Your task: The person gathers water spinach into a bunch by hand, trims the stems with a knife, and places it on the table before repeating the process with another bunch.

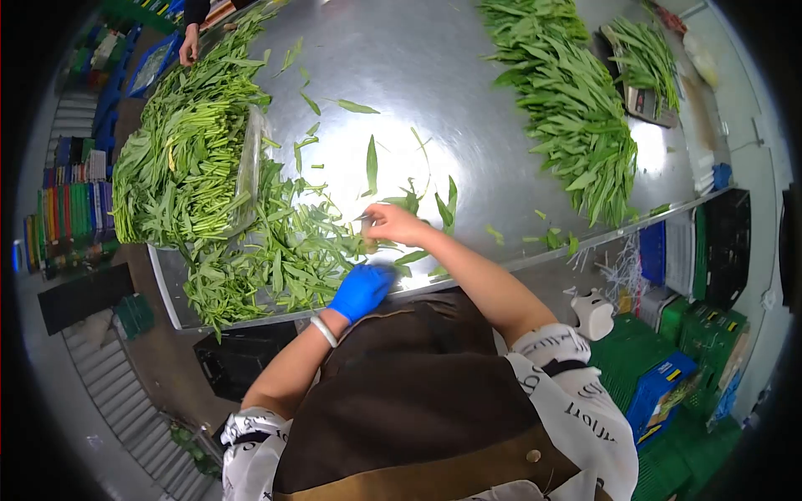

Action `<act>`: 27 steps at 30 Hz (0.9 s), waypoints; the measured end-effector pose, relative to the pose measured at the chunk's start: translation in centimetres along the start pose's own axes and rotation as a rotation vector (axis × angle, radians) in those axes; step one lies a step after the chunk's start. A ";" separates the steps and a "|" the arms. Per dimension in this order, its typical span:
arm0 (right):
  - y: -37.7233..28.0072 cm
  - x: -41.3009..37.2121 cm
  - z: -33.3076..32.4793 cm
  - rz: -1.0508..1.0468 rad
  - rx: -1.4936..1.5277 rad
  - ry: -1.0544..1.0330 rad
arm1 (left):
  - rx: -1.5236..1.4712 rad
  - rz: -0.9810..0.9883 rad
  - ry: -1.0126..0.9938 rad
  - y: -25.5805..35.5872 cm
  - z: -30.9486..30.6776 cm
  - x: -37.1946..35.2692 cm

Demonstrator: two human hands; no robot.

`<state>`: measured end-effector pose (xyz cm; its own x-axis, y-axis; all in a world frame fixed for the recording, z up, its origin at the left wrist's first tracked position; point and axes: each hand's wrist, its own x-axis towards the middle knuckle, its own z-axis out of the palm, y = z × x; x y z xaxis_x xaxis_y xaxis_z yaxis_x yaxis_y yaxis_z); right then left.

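My left hand (365, 290), in a blue glove, is closed at the table's near edge, beside a loose heap of leafy greens (292, 250). Its fingers are blurred, and whatever they hold is hidden. Just above it, my bare right hand (394, 225) is pinched closed. A small dark tip shows at its fingers, too small to name. Loose leaves (409, 200) lie near the right hand. Left of the heap is a large pile of long-stemmed greens (200, 167), with clear plastic film (253, 167) along its side.
A long row of greens (576, 117) runs along the right of the metal table (451, 108). Beyond it, more greens rest on a scale (652, 107). At the far left is another person's hand (190, 46). Green crates (710, 342) stand off the table's right side.
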<state>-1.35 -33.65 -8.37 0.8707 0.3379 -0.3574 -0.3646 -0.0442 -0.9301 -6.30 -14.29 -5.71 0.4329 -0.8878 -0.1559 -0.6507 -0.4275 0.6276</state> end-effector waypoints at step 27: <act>0.9 -4.5 9.8 0.293 -0.724 0.579 | 0.614 -0.697 0.226 -25.7 -7.4 -30.4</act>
<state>-8.85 -26.02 -6.78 0.8760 -0.2845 -0.3894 -0.4698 -0.6861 -0.5555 1.91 24.97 -11.44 0.9152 -0.3733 -0.1521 -0.3868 -0.9195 -0.0706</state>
